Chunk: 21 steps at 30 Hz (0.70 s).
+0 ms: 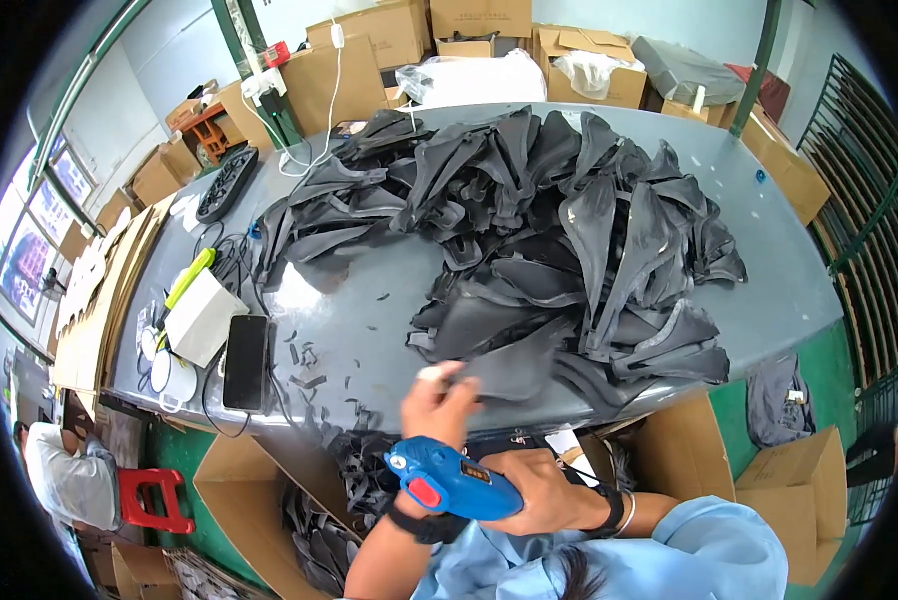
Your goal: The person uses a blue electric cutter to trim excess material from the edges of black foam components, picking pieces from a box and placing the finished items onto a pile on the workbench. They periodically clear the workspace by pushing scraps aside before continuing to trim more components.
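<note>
Dark grey part [514,368]: located at near side of pile [509,160] of similar curved pcs on tabletop [784,300]; outline blurred. L hand [437,402] extends to L edge of part; fingers blurred, so cannot tell whether L grip is clamped on it or merely adj. Blue hand tool [459,478], w/ red patch, is held in R hand [537,490]; R grip is closed around tool body, which overlaps L wrist in view. Small dark scraps [307,355] lie L of pile, nr front edge. Further L: black phone [246,362], white mug [175,380], white box [206,318] and yellow-green tool [191,275], w/ dark cables [231,258] behind. Black tray [227,184] sits at far L. Below front edge: open carton [224,490] cont. dark pcs. Red stool [156,500] stands on green floor, lower L, next to seated person [74,475].
</note>
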Motion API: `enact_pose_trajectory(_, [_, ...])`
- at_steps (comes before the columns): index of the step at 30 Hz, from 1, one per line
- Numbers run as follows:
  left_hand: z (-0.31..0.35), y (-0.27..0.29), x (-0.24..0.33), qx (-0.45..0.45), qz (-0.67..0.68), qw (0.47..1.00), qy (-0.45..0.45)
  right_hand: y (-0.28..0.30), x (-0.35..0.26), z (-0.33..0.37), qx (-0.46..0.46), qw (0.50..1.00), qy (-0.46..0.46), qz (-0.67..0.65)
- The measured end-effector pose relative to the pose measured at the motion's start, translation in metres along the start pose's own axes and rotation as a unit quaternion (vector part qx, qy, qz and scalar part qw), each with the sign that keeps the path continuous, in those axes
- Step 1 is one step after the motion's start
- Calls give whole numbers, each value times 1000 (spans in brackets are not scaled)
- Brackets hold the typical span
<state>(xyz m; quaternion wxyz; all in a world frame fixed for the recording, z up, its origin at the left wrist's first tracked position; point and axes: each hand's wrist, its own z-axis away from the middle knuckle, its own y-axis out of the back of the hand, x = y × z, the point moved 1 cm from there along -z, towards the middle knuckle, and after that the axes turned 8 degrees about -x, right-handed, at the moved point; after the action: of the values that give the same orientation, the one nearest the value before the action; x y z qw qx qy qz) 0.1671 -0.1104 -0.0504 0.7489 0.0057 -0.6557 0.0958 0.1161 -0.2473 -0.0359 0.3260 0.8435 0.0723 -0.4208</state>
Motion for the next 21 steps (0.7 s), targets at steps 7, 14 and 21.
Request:
enact_pose_trajectory(7, [71,84,70,259,63,925,-270,0,7,-12,27,998,-58,-19])
enact_pose_trajectory(14, [114,119,53,222,214,942,-136,-25,-6,-19,-99,991,-44,78])
enact_pose_trajectory(21, [128,114,38,296,295,890,-183,-51,-21,-19,-190,976,-27,102])
